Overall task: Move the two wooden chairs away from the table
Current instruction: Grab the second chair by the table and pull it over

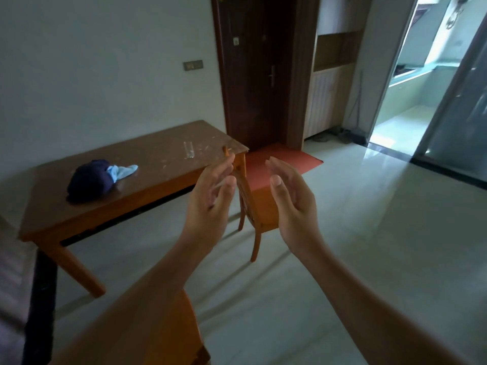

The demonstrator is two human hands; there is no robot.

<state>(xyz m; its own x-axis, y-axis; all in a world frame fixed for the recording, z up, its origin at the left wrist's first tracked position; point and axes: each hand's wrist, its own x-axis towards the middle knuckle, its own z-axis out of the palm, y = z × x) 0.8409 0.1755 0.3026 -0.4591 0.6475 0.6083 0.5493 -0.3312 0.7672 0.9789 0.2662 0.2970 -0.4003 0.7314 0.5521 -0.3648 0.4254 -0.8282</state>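
Observation:
A wooden chair [261, 206] stands on the floor just off the table's right end, seen from the side, partly hidden behind my hands. Part of a second wooden chair [188, 327] shows at the bottom, under my left forearm. The brown wooden table [147, 164] stands along the left wall. My left hand [212, 198] and my right hand [288, 196] are raised in front of me, palms facing each other, fingers apart and holding nothing. Neither hand touches a chair.
A dark blue cloth bundle [91, 180] with a light blue rag [123, 171] lies on the table. A dark door [258, 72] with a red mat [279, 164] is behind. Pale tiled floor spreads to the right toward a glass doorway [411, 83]. A dark bench edge [39, 299] sits at left.

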